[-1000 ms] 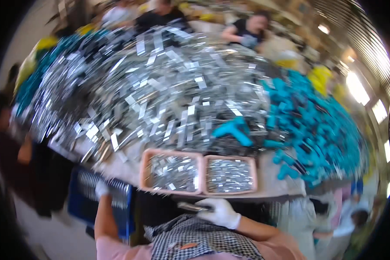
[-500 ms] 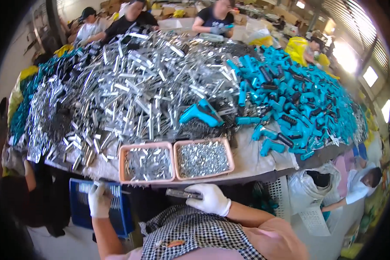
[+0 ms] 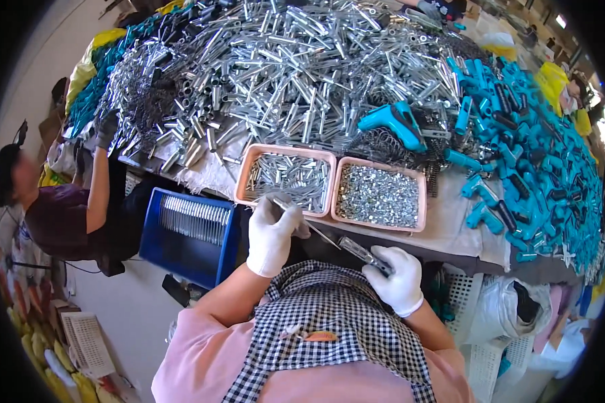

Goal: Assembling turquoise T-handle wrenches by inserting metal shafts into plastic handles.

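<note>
L hand (image 3: 270,235) is pinching a metal pin (image 3: 280,203) at tray (image 3: 289,152) edge; R hand (image 3: 398,279) is gripping a screwdriver (image 3: 356,251) at 4 o'clock. Blue crate (image 3: 156,238) at 9 is holding one finished row; huge pile on counter (image 3: 444,232) left.

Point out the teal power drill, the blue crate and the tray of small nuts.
Teal power drill (image 3: 396,122), head view, on its body.
Blue crate (image 3: 156,252), head view, on its near wall.
Tray of small nuts (image 3: 376,224), head view, on its pink front rim.

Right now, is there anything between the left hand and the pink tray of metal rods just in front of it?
Nothing visible: the left hand is at the near rim of the pink tray, holding a thin metal rod.
</note>
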A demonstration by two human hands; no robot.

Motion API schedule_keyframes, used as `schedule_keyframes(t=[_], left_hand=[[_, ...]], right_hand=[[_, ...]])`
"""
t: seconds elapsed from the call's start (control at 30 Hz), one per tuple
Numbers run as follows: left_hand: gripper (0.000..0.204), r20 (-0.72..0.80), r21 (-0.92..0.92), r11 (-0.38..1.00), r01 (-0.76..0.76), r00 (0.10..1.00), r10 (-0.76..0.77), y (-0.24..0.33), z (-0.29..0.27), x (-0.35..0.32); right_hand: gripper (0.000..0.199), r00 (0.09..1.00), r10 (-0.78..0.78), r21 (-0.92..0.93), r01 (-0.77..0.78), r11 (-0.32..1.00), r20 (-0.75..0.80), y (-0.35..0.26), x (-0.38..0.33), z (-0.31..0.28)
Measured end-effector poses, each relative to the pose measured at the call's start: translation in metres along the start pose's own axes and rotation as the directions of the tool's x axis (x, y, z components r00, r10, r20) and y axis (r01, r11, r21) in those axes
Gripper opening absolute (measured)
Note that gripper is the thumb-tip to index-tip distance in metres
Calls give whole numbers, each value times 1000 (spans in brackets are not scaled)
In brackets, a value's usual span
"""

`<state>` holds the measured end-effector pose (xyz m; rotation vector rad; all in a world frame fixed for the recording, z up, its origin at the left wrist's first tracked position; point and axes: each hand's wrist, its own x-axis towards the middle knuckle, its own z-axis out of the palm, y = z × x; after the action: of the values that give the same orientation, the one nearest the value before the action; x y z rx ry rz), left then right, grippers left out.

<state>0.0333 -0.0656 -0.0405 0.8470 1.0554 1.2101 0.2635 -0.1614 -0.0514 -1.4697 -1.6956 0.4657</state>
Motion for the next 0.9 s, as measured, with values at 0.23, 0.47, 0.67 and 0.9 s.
schedule_keyframes(t=[0.23,0.47,0.67,0.9], left_hand=[[12,-98,49,992,-120,987,124,13,3,8],[13,-82,103,993,-61,994,70,10,7,2],[5,-33,33,998,-50,998,51,1,4,10],[22,132,17,997,70,989,-72,4,17,-6]], right_hand=[[32,993,-102,-49,100,994,-57,3,3,0],[27,989,-128,-181,113,977,-71,-2,8,1],[22,984,-140,-112,127,986,-109,-1,10,3],[30,971,-207,-148,189,971,-121,-2,10,6]])
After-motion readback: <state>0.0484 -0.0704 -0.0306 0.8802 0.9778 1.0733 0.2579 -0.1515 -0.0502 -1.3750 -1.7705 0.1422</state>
